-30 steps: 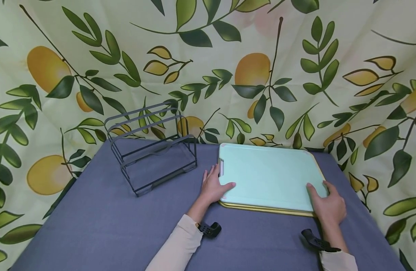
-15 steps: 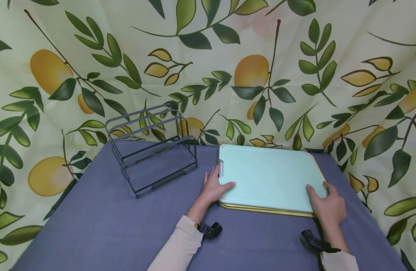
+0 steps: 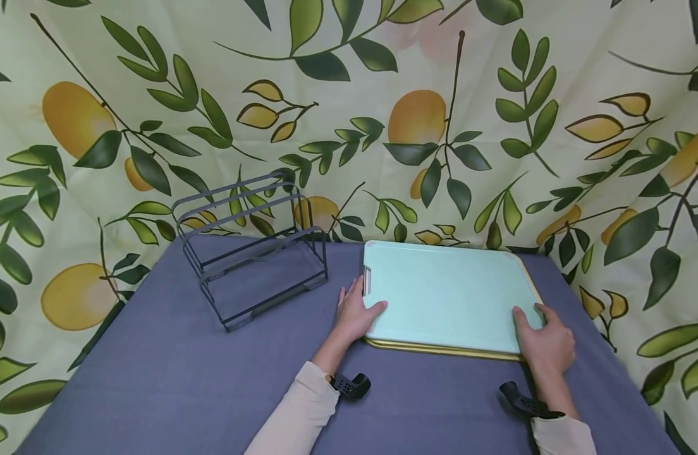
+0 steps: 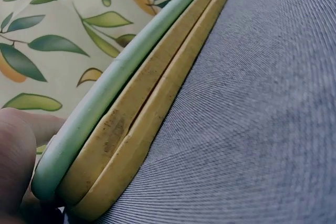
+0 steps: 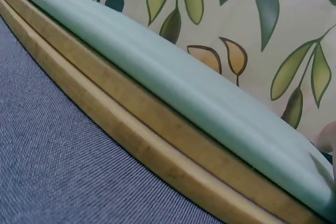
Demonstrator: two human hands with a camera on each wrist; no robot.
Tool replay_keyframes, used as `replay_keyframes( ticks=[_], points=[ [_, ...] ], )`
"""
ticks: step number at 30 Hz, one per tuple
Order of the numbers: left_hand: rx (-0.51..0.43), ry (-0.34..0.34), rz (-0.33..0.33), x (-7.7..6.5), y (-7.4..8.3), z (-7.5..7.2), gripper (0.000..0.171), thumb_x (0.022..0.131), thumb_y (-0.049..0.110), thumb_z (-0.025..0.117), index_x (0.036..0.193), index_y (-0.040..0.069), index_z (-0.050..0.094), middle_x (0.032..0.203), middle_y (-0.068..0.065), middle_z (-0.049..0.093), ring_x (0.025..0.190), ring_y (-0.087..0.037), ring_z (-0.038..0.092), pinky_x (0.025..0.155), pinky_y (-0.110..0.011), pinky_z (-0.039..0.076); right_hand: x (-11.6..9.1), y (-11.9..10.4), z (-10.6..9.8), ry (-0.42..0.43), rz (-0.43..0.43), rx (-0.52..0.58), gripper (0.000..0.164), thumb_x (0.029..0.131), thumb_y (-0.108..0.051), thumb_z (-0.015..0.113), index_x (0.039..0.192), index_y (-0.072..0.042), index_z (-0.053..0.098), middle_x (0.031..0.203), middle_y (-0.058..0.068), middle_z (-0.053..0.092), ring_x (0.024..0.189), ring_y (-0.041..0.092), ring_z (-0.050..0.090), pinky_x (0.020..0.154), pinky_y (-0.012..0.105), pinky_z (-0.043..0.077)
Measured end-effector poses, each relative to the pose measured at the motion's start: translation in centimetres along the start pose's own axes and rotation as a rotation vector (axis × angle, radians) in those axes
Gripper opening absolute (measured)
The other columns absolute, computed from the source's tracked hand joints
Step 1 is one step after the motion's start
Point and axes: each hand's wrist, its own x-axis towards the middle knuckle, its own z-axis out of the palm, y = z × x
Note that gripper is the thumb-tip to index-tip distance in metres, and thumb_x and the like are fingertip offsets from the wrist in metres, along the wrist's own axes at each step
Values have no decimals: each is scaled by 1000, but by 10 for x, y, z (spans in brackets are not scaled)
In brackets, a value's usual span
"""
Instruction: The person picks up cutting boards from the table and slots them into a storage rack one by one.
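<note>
A mint-green cutting board (image 3: pixel 446 297) lies flat on top of two yellowish wooden boards (image 4: pixel 131 114), their edges stacked closely on the cloth. At its left end my left hand (image 3: pixel 357 314) grips the mint board, thumb over the top face and fingers along the side by the handle slot. My right hand (image 3: pixel 545 341) holds the opposite end near the front corner, thumb on top as well; its fingertips below the rim are hidden. In the right wrist view the mint board's rounded edge (image 5: pixel 157 87) sits above both wooden ones.
A black wire rack (image 3: pixel 258 253) with upright looped dividers stands left of the boards. Blue-grey cloth (image 3: pixel 172 379) covers the table, and a curtain printed with fruit and leaves (image 3: pixel 337 114) hangs behind it. Each wrist wears a black strap.
The head view has shifted slightly. Both hands keep the same hold, and the boards and rack stay in place.
</note>
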Motion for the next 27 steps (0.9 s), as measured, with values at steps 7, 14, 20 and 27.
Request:
replay_keyframes(
  ticks=[7,14,20,27],
  points=[
    [51,34,-8,-1,-2,2,76,93,30,69,155,2,35,157,-20,43,153,-37,30,129,-49,9,5,0,-7,-51,-1,81,68,100,-52,49,150,-5,48,148,30,49,131,54,45,106,66,35],
    [151,107,-9,-3,-1,9,72,93,34,67,150,-3,42,154,-23,45,150,-39,32,127,-52,17,10,6,-14,-150,13,90,69,104,-48,43,154,0,37,153,33,39,139,55,34,115,64,25],
    [123,135,6,-8,-3,9,68,91,31,71,144,-5,49,147,-24,52,146,-41,36,124,-54,21,8,5,-13,-173,47,83,71,103,-51,42,156,-4,35,157,32,34,141,56,30,116,65,23],
    [105,137,15,-5,-3,8,67,91,30,72,144,-5,50,147,-23,53,146,-40,38,124,-54,21,8,5,-11,-135,89,135,68,103,-50,43,153,-4,41,152,32,42,137,53,38,113,62,29]
  ],
)
